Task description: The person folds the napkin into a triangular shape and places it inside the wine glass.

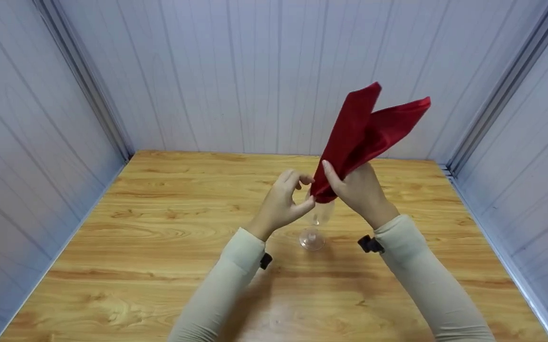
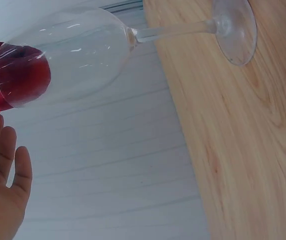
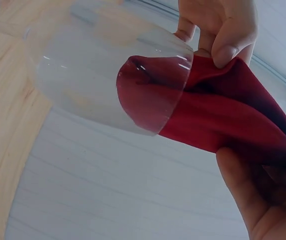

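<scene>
A folded red cloth napkin fans out into two points at its top, and its rounded lower end sits inside the mouth of a clear stemmed wine glass. My right hand grips the napkin around its middle, thumb across the front. At the glass rim my left hand pinches the napkin's edge between thumb and forefinger. The left hand's other fingers stay loose beside the bowl. Through the glass, the napkin's lower end shows only in the upper part of the bowl.
The glass foot stands on a wood-grain table. Pale panelled walls enclose the table at the back and both sides. A small dark device is at the right wrist.
</scene>
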`<act>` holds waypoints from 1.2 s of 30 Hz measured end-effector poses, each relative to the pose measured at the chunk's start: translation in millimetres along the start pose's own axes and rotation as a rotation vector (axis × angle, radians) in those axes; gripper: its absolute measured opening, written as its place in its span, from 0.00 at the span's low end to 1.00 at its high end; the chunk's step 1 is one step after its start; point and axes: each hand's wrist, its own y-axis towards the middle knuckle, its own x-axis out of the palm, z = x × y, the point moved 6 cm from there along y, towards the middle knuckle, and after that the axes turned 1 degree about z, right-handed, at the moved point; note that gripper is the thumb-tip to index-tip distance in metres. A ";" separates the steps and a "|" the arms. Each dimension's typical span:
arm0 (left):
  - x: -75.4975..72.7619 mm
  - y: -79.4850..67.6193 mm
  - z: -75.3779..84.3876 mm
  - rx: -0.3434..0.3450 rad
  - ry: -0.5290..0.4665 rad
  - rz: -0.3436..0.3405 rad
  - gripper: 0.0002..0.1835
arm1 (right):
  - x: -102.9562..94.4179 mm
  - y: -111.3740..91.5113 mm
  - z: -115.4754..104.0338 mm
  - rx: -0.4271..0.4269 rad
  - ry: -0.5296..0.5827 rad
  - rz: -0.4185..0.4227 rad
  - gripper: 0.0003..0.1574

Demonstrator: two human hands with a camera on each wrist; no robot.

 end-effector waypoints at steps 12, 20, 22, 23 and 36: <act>1.8 -6.7 -6.3 -0.049 -0.006 -0.034 0.16 | 11.7 -7.4 12.8 0.084 0.004 -0.008 0.13; 0.4 -13.3 -11.1 -0.082 -0.018 -0.038 0.14 | 23.5 -18.0 23.1 0.143 0.023 -0.025 0.13; 0.0 -13.7 -11.7 -0.077 -0.011 -0.031 0.13 | 25.7 -20.2 24.6 0.151 0.016 -0.029 0.13; -0.1 -14.1 -11.8 -0.076 -0.010 -0.028 0.13 | 26.6 -21.4 25.3 0.155 0.009 -0.030 0.14; -0.3 -16.9 -11.2 -0.078 -0.029 -0.025 0.13 | 33.7 -33.3 35.3 0.228 -0.025 -0.033 0.19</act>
